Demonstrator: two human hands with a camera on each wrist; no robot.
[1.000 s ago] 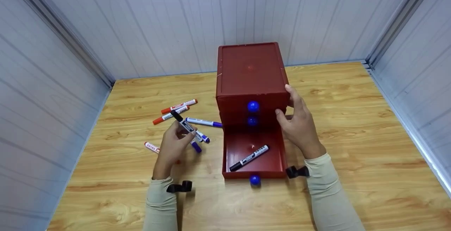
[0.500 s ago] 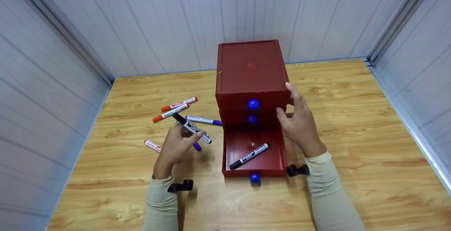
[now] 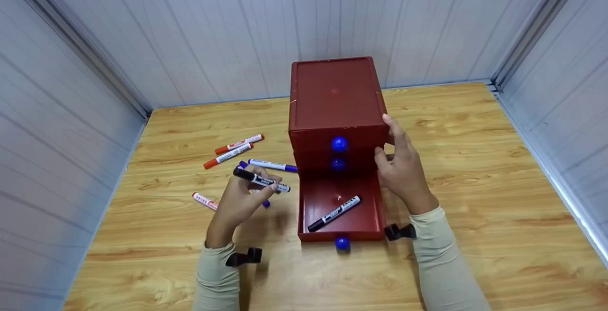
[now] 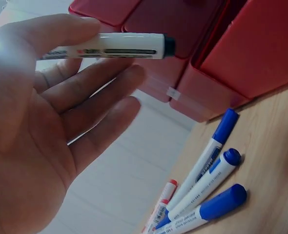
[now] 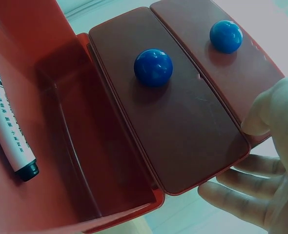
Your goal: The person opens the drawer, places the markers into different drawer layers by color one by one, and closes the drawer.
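Note:
My left hand (image 3: 240,202) pinches a black-capped whiteboard marker (image 3: 263,181) between thumb and fingers, just left of the red drawer cabinet (image 3: 335,92). In the left wrist view, the held marker (image 4: 129,45) lies across the fingers, its dark end toward the cabinet. The cabinet's bottom drawer (image 3: 368,223) is pulled out, and another black marker (image 3: 335,213) lies slantwise inside it. At the cabinet's right front corner, my right hand (image 3: 403,173) holds on, thumb on the front and fingers along the side. The two upper drawers, with blue ball knobs (image 5: 154,68), are closed.
Left of the cabinet lie red markers (image 3: 228,155) and a blue marker (image 3: 273,165). More blue markers (image 4: 202,190) sit below the left hand, partly hidden in the head view. Pale panel walls (image 3: 213,31) enclose the wooden table (image 3: 479,173) at back and sides.
My left hand has lifted the black marker from among the blue ones, moved it slightly right toward the drawer and turned it more level. The right hand stays at the cabinet corner.

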